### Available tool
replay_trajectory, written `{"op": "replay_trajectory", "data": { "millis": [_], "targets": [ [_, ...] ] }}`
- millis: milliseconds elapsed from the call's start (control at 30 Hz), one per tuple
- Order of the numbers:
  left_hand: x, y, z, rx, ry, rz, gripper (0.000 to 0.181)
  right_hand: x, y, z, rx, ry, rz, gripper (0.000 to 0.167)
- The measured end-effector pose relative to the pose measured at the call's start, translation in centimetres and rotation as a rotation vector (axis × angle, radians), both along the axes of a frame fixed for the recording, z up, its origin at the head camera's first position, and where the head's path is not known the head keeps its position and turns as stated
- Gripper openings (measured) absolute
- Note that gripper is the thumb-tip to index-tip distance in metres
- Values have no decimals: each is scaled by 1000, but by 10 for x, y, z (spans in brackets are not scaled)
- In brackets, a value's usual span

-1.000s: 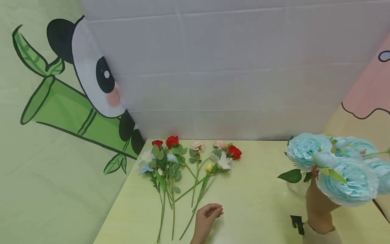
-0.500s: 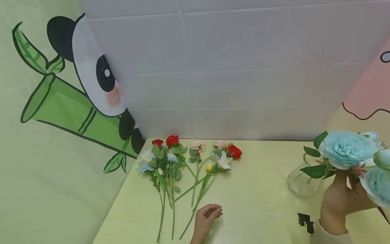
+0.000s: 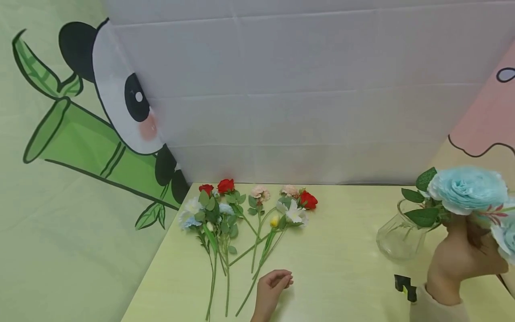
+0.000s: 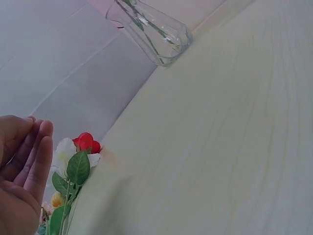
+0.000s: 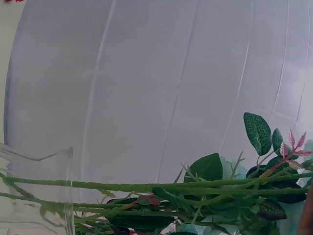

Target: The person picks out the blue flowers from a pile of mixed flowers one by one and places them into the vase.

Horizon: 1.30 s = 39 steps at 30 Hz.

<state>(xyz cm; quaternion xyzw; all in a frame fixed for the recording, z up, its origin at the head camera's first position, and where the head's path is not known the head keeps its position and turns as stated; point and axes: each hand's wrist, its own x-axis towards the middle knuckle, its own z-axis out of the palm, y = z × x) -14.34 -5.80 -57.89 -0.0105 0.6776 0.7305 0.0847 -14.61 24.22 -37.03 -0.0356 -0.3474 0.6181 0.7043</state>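
One large bunch of pale-blue, many-petalled flowers [image 3: 466,190] leans out to the right of a clear, wide-based glass vase [image 3: 396,246], which stands on a pale yellow-green table [image 3: 342,268]; the person's right hand [image 3: 454,264], coming out of a beige sleeve [image 3: 438,308], holds the bunch close under the blooms, its fingers closed about it as far as I can see, though their tips are hidden from me; the long green stems [image 5: 132,187] pass over the vase's rim, and some stalks reach down inside the glass; so I'd judge the bunch partly in, with the hand not yet letting go and the blooms not settled over the mouth; the person's left hand [image 3: 272,293] is well to the left of the vase, thumb and fingertips close together, loosely bent, nothing between them; farther left of the vase lie loose flowers that neither hand touches: three red roses [image 3: 226,185], two clusters of small pink blossoms [image 3: 259,192], a white lily-like flower [image 3: 296,213], a yellow tulip-like bud [image 3: 274,222] and some pale blue-and-white blooms [image 3: 191,217] among green leaves; none has its stem in the glass, so with them everything seems left to do.
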Motion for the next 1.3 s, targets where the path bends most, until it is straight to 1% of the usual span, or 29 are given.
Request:
{"op": "replay_trajectory", "data": {
  "millis": [67, 133, 200, 233, 267, 333, 367, 400, 467, 500, 533, 567, 600, 667, 733, 767, 800, 833, 933, 967, 1033, 1100, 1200, 1233, 1300],
  "targets": [
    [0, 0, -1, 2, -2, 2, 25, -3, -3, 3, 8, 9, -20, 15],
    [-1, 0, -1, -2, -1, 5, 25, -6, -7, 5, 34, -13, -68, 12],
    [-1, -1, -1, -7, -2, 9, 25, -8, -11, 6, 59, -46, -106, 12],
    [-1, -1, -1, -8, -1, 10, 25, -8, -13, 6, 70, -35, -102, 13],
    [-1, -1, -2, -9, -2, 13, 25, -10, -15, 6, 77, -12, -92, 17],
    [-1, -1, -2, -6, -6, 18, 25, -12, -18, 4, 100, -9, -98, 29],
    [-1, -1, -3, -4, -8, 20, 25, -14, -19, 1, 112, -45, -124, 39],
    [-1, -1, -3, -3, -9, 21, 25, -16, -20, -3, 136, -112, -173, 45],
    [-1, -1, -5, 3, -10, 20, 25, -20, -21, -11, 168, -256, -299, 54],
    [-1, -1, -5, 6, -6, 18, 25, -22, -21, -16, 184, -359, -387, 58],
    [-1, -1, -6, 7, -6, 17, 25, -23, -21, -19, 186, -414, -423, 60],
    [-1, -1, -6, 9, -4, 15, 24, -24, -20, -21, 174, -451, -434, 59],
    [-2, -2, -7, 9, 1, 15, 24, -24, -18, -22, 174, -480, -434, 55],
    [-2, -2, -7, 6, 9, 14, 23, -24, -16, -21, 153, -459, -362, 45],
    [-2, -3, -7, 7, 5, 16, 22, -24, -15, -18, 144, -439, -295, 40],
    [-2, -3, -6, 5, 13, 17, 21, -23, -15, -17, 159, -459, -299, 38],
    [-2, -3, -6, 2, 14, 17, 21, -23, -15, -15, 177, -494, -321, 35],
    [-2, -3, -5, 4, 18, 13, 21, -23, -16, -14, 189, -503, -330, 35],
    [-3, -3, -5, -6, 27, 6, 21, -21, -17, -11, 213, -571, -391, 31],
    [-3, -3, -4, -13, 30, 5, 21, -20, -18, -11, 212, -580, -394, 31],
    [-3, -3, -5, -14, 32, 2, 22, -19, -18, -12, 186, -579, -380, 30],
    [-3, -2, -5, -18, 24, 5, 22, -18, -17, -15, 155, -595, -376, 29],
    [-2, -2, -5, -11, 5, 10, 22, -16, -16, -19, 137, -587, -351, 33],
    [-2, -2, -5, -10, -3, 10, 22, -15, -16, -20, 137, -604, -359, 33],
    [-2, -2, -5, -8, -19, 13, 22, -13, -15, -23, 138, -616, -342, 37]
  ]
}}
